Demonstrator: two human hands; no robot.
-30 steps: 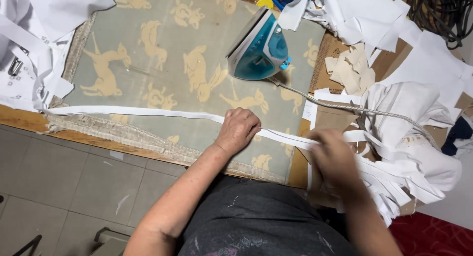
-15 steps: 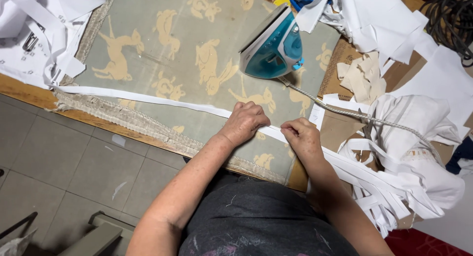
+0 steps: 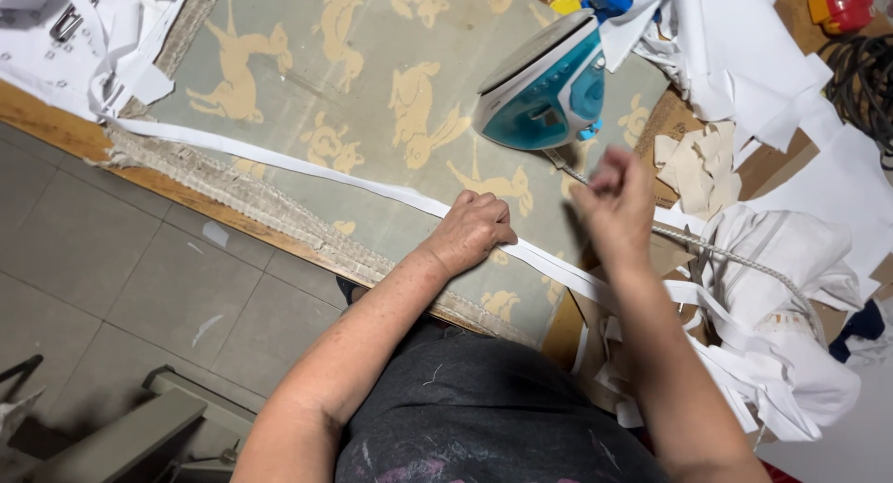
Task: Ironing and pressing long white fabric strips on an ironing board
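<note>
Left hand [image 3: 476,227]: flat, still pressing white strip [image 3: 279,162] on counter [image 3: 56,120]. Right hand [image 3: 616,197]: fingers curled closed, now lifted off strip toward teal iron [image 3: 544,88]; pressing seems imminent.

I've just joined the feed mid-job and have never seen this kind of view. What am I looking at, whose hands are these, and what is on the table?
The picture comes from a camera on a person's head, looking down at their own bare arms. The left hand presses flat on a long white strip that runs across a grey-green cloth with tan animal shapes. The right hand is raised, blurred, fingers closed; whether it pinches anything is unclear. A teal iron rests on the cloth, its cord trailing right over heaped white fabric. Paper pieces lie top left.
</note>
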